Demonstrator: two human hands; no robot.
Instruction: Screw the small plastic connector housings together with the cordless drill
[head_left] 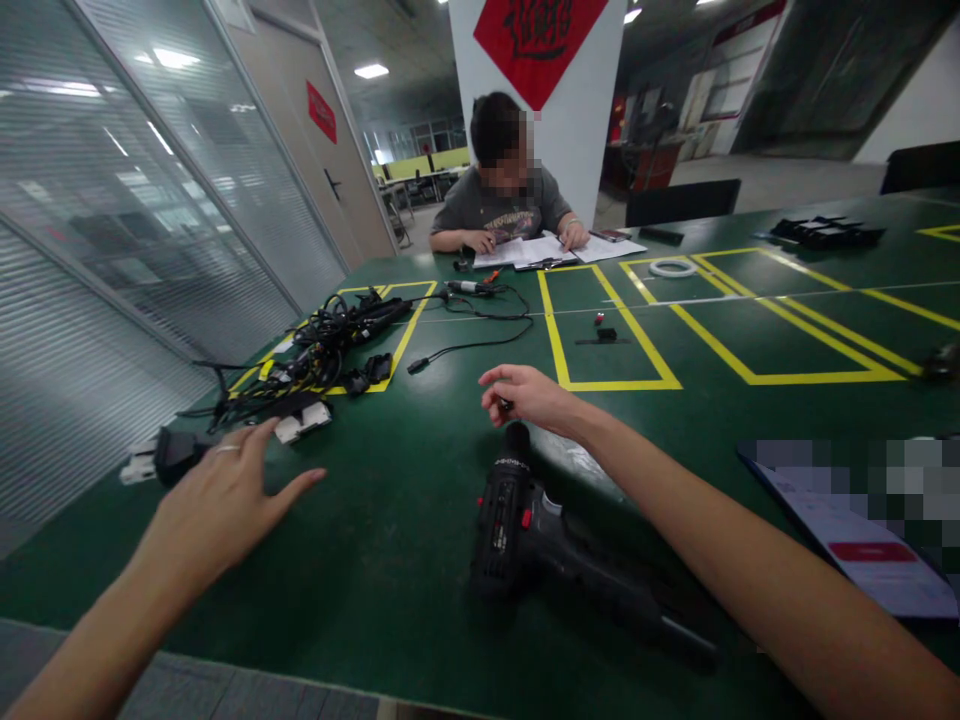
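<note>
Left hand (217,505) is spreading wide near the cable pile (330,350); right hand (529,395) is curling narrowly above the drill (499,530), any hold unclear.

Green workbench (390,570), yellow taped rectangles (615,384), black cordless drill (502,530) on its side, tangled black cables (322,350), white tape roll (673,268)

Left hand (221,505) spread open over a green workbench (390,470), right hand (529,393) loosely curled just beyond a black cordless drill (504,525), tangled black cables (322,350) ahead of the left hand, a seated person (502,205) at papers (525,252) across the bench
</note>
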